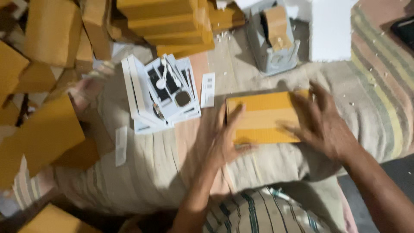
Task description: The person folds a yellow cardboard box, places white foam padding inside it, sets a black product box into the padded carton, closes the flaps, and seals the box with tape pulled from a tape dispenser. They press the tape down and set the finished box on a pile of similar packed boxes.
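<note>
Our left hand [224,140] presses flat on the near-left corner of the yellow cardboard box [263,117] lying on the striped cloth [371,86]; our right hand [321,123] spreads over its right end. It looks light, stiff and crushable, best gripped by the short edges.

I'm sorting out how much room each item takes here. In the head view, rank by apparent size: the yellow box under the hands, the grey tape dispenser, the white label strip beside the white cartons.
1. Yellow box, largest, both hands on it.
2. Grey tape dispenser; it lies farther from the camera, so the gap is unsure.
3. White label strip, clearly smallest.
</note>
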